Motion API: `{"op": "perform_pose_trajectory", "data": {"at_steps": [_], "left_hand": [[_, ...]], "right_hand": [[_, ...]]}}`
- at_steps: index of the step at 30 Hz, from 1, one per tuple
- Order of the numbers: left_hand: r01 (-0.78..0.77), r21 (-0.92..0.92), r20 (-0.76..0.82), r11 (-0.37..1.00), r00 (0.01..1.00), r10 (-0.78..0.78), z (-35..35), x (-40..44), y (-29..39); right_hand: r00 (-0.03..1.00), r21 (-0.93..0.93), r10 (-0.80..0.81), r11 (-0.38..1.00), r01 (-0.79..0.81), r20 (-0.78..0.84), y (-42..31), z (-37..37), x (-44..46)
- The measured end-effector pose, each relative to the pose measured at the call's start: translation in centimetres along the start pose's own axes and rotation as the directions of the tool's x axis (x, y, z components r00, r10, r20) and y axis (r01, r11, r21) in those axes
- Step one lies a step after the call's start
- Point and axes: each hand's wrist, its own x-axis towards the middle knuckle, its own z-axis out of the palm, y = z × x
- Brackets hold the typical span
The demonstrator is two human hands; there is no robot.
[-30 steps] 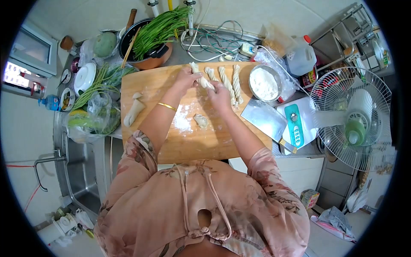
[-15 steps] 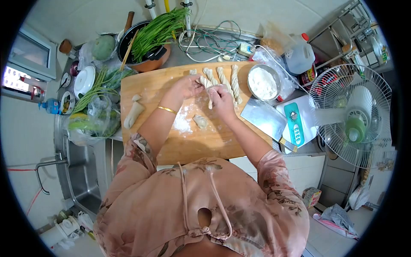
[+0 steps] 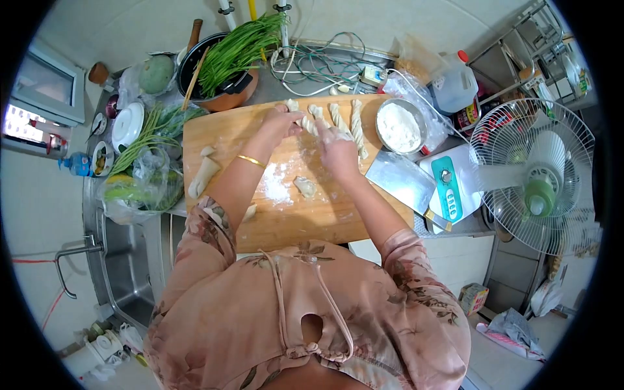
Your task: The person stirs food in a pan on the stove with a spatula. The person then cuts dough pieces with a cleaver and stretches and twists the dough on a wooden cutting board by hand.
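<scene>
Laid out before us

On our rectangular tan wooden board (image 3: 286, 229), we see twisted pale dough sticks (image 3: 357, 123); to their right, a round silver metal bowl (image 3: 424, 120), with a flat silver metal cleaver (image 3: 402, 179) before it. Behind, leftward, stands a round black-and-orange pot (image 3: 237, 96).

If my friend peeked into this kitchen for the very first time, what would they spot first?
Probably the huge bunch of green stalks spilling over the pot behind the board's left side, or the big fan at the far right. Next, perhaps, the left hand and right hand, close together at a pale dough twist over the wooden board.
</scene>
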Motion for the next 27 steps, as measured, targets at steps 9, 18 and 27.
{"op": "perform_pose_trajectory", "data": {"at_steps": [9,18,27], "left_hand": [[-0.089,0.665,-0.237,0.741,0.916,0.323,1.8,3.2,-1.0],[-0.333,0.891,0.138,0.307,0.845,0.516,0.9,5.7,-3.2],[-0.472,0.860,0.267,0.192,0.739,0.618,-0.6,3.2,-2.5]], "right_hand": [[0.932,-0.116,-0.348,0.926,0.359,0.105,0.7,2.3,-1.4],[0.959,-0.153,-0.203,0.960,0.235,0.196,-0.2,3.0,-5.0],[0.991,-0.051,-0.118,0.991,0.121,0.063,-1.3,0.5,-7.5]]}}
